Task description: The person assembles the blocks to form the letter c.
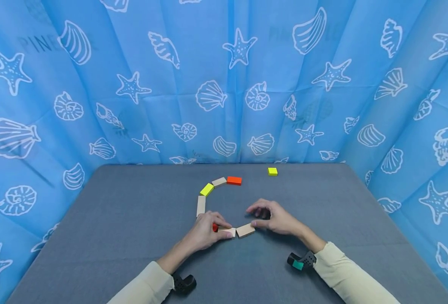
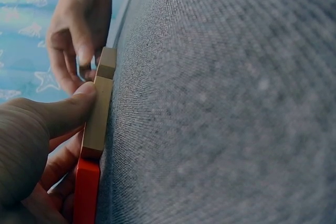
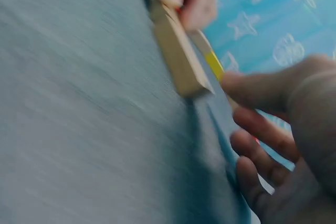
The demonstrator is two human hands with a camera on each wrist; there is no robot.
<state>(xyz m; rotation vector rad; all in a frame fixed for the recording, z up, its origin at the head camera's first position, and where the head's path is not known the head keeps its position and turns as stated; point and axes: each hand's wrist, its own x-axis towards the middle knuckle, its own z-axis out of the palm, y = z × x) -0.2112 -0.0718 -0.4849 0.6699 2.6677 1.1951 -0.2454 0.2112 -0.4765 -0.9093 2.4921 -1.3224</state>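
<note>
My left hand pinches a plain wooden block on the table, thumb on one long side and fingers on the other. One end of it meets a red block, mostly hidden by that hand in the head view. By the other end lies a second plain wooden block, set at a slight angle. Beside this one is my right hand, fingers loosely bent and nothing held. In the right wrist view its thumb is apart from the block.
A curve of blocks runs on from the left hand: plain block, yellow block, plain block and red block. A lone yellow block lies near the far edge of the grey table. Behind hangs a blue curtain.
</note>
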